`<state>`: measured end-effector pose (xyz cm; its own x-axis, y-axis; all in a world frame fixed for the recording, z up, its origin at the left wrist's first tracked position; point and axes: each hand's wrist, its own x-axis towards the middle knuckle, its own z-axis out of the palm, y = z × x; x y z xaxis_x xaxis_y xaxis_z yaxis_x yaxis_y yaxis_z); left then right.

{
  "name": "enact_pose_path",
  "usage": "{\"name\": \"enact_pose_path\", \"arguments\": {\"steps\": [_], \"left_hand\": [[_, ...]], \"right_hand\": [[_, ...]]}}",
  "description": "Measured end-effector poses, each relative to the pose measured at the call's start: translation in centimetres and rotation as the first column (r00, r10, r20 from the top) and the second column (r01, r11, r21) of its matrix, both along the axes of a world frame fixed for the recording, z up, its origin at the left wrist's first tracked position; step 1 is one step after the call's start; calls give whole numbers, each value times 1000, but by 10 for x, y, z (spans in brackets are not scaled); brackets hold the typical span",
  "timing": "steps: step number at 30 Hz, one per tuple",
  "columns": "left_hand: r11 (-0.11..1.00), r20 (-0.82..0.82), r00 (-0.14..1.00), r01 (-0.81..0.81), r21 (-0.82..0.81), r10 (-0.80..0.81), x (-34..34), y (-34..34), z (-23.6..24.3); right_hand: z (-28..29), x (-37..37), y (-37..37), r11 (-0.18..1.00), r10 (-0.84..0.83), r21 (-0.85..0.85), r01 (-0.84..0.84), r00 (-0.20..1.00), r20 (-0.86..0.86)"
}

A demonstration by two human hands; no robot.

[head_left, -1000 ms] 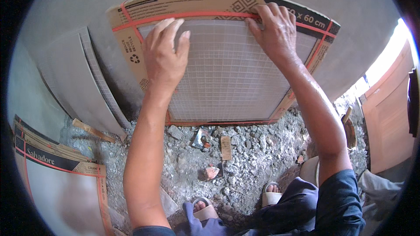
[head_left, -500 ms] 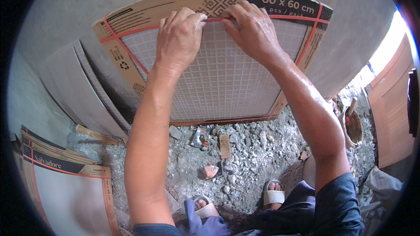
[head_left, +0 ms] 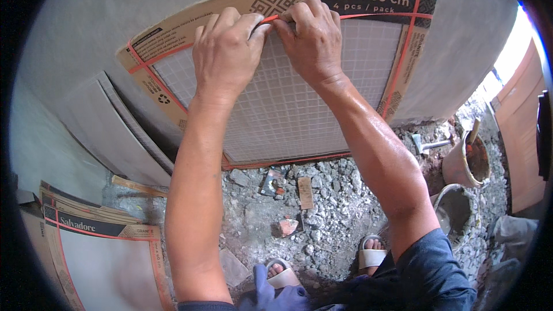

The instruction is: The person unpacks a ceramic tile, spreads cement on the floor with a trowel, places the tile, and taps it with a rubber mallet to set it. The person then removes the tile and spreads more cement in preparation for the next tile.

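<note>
A pack of large square tiles (head_left: 305,109) leans against the grey wall, the gridded back of a tile facing me. Brown and black cardboard (head_left: 230,1) frames its edges. Red-orange plastic strapping (head_left: 377,17) runs around it. At the top edge my left hand (head_left: 226,52) is closed, pinching the strap between thumb and fingers. Close beside it on the right, my right hand (head_left: 311,40) also grips the strap. Between the two hands a short piece of strap is raised and slightly twisted. My fingertips behind the strap are partly hidden.
Other tiles (head_left: 86,118) lean at the left wall; another strapped tile pack (head_left: 109,259) stands lower left. Rubble (head_left: 340,196) covers the floor around my sandals (head_left: 282,276). At right are a hatchet-like tool (head_left: 429,144), two buckets (head_left: 462,167) (head_left: 458,216) and a wooden panel (head_left: 521,144).
Both hands have shifted slightly left along the top edge, still gripping the strap, which now shows lifted and twisted between them. My view has shifted, showing more of the buckets and tool at right.
</note>
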<state>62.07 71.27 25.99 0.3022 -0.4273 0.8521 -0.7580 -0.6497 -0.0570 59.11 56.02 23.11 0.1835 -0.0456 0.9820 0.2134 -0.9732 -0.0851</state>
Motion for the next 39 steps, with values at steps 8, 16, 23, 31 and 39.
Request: {"name": "enact_pose_path", "arguments": {"steps": [8,16,23,31,39], "left_hand": [[968,-326,942,155,198,-84,5,-1,42],[851,-220,970,202,484,-105,6,-6,64],[979,-174,978,139,146,-112,-27,48,40],[963,-174,984,2,-269,-50,-59,123,-151],[900,-733,679,294,322,40,-58,54,-358]], "right_hand": [[-9,13,3,993,69,85,-81,988,139],[-8,15,-4,992,106,35,-118,964,244],[-27,-5,-9,975,198,101,-199,980,15],[-188,-102,-33,941,215,17,-337,561,-800],[-364,-112,-25,991,-60,-99,-95,350,-935]]}}
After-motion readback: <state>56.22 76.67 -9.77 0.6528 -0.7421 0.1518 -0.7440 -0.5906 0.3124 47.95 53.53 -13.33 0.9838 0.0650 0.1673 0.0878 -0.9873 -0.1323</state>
